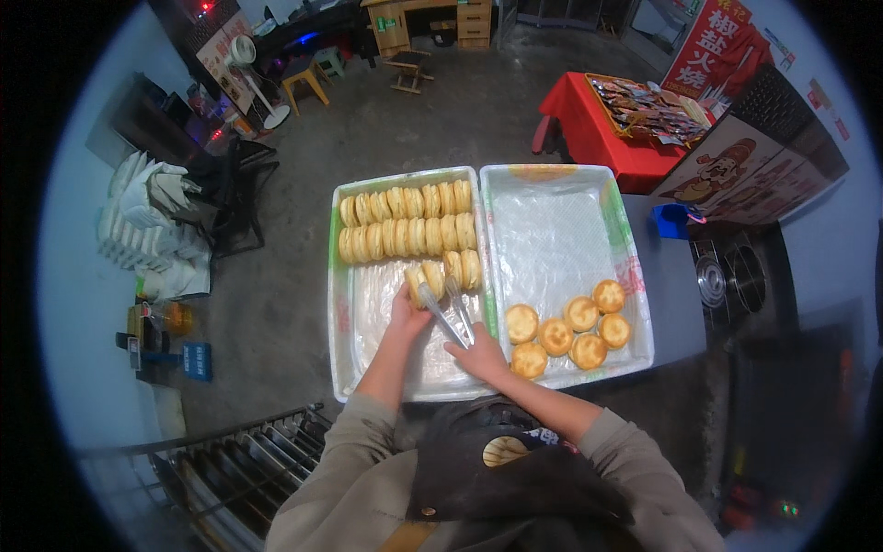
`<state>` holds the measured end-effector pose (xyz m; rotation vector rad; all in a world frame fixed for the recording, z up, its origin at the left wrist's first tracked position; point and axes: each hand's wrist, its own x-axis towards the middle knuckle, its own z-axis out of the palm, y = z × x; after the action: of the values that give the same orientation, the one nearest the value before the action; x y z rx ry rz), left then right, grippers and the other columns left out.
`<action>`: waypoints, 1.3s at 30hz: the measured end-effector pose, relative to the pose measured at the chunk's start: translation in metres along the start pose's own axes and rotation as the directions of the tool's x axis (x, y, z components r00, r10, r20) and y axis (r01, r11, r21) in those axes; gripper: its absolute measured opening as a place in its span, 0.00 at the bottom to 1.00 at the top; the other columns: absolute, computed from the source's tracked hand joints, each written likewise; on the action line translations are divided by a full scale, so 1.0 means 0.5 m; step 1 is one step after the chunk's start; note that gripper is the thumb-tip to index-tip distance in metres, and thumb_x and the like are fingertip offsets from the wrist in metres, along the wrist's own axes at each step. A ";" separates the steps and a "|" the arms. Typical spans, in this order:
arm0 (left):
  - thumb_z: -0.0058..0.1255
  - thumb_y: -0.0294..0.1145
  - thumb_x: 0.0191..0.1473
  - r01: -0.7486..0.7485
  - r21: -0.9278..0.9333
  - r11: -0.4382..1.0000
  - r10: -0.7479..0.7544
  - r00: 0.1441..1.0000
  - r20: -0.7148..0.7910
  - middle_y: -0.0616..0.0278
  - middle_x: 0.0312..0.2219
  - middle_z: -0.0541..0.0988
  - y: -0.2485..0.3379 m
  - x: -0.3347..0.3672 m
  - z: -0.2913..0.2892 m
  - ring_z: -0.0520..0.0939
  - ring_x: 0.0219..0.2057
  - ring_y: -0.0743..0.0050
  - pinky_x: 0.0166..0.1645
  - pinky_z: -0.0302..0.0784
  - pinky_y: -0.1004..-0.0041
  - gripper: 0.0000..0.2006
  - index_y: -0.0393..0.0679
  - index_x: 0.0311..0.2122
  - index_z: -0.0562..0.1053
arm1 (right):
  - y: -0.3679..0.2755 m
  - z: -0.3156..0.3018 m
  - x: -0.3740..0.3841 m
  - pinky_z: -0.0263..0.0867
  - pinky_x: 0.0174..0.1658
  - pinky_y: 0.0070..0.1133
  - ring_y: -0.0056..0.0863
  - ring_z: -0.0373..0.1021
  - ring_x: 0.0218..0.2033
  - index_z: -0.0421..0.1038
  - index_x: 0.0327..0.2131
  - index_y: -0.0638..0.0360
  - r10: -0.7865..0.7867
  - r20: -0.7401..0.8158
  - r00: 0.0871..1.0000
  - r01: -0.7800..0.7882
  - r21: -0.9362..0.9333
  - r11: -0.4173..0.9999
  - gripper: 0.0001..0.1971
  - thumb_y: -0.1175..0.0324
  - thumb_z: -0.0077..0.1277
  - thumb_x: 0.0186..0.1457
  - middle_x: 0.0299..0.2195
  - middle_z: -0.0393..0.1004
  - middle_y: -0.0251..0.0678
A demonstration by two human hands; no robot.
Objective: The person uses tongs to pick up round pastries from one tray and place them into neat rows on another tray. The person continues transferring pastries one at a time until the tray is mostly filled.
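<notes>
Two shallow white trays stand side by side before me. In the left tray [344,322], round golden flatbreads [405,237] stand on edge in two rows, and a short third row [463,269] begins at the right. My left hand [407,316] grips a small group of flatbreads [424,279] from the left, just left of that third row. My right hand [481,354] is closed on metal tongs [449,317]; one tip touches the gripped flatbreads and the other reaches between them and the third row. Several flatbreads [556,337] lie flat in the right tray [552,216].
Beyond the right tray is a table with a red cloth [563,106], bearing a basket of packets [644,110]. A blue container [670,221] sits at the right. At lower left stands a metal rack [248,460]; stacked white packages [147,216] are farther left.
</notes>
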<state>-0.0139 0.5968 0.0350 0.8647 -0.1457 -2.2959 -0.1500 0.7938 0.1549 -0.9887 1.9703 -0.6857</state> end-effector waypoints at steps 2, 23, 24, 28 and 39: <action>0.40 0.51 0.75 0.056 -0.010 0.998 -0.057 0.997 -0.049 0.47 0.59 0.79 -0.006 0.030 0.001 0.80 0.58 0.44 0.62 0.79 0.40 0.26 0.41 0.64 0.72 | -0.001 -0.021 -0.013 0.75 0.50 0.41 0.56 0.80 0.47 0.70 0.53 0.69 0.031 -0.010 0.999 -0.031 0.014 0.999 0.38 0.43 0.70 0.54 0.42 0.83 0.59; 0.51 0.58 0.69 0.330 -0.148 0.932 -0.349 0.928 -0.129 0.42 0.64 0.76 0.030 0.055 0.040 0.79 0.64 0.39 0.68 0.78 0.46 0.35 0.38 0.67 0.70 | 0.221 -0.180 -0.154 0.68 0.23 0.23 0.21 0.70 0.20 0.70 0.42 0.55 0.416 0.058 0.907 -0.304 0.774 0.556 0.15 0.56 0.60 0.71 0.24 0.71 0.28; 0.51 0.58 0.69 0.301 -0.128 0.945 -0.318 0.938 -0.137 0.42 0.64 0.76 0.022 0.050 0.046 0.78 0.64 0.39 0.69 0.77 0.45 0.35 0.38 0.68 0.70 | 0.225 -0.179 -0.156 0.67 0.23 0.23 0.21 0.70 0.20 0.70 0.42 0.57 0.417 0.049 0.907 -0.295 0.781 0.550 0.15 0.56 0.61 0.70 0.24 0.71 0.29; 0.45 0.67 0.68 0.235 -0.273 0.933 -0.273 0.955 -0.114 0.46 0.67 0.73 0.002 0.038 0.054 0.73 0.69 0.39 0.72 0.71 0.42 0.40 0.41 0.69 0.69 | 0.233 -0.178 -0.146 0.67 0.23 0.24 0.22 0.70 0.19 0.71 0.42 0.58 0.421 0.015 0.907 -0.272 0.784 0.558 0.15 0.57 0.62 0.69 0.21 0.71 0.30; 0.47 0.75 0.63 0.135 -0.186 0.973 -0.194 0.916 -0.351 0.29 0.67 0.65 -0.024 0.036 -0.004 0.72 0.66 0.29 0.71 0.72 0.41 0.55 0.29 0.73 0.53 | 0.246 -0.198 -0.146 0.69 0.24 0.21 0.19 0.69 0.20 0.74 0.41 0.58 0.374 -0.034 0.927 -0.252 0.684 0.685 0.16 0.55 0.62 0.69 0.24 0.73 0.28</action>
<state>-0.0296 0.5949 0.0197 1.2436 0.2823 -2.2130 -0.2550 0.9321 0.1464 -0.1365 1.7434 -1.1951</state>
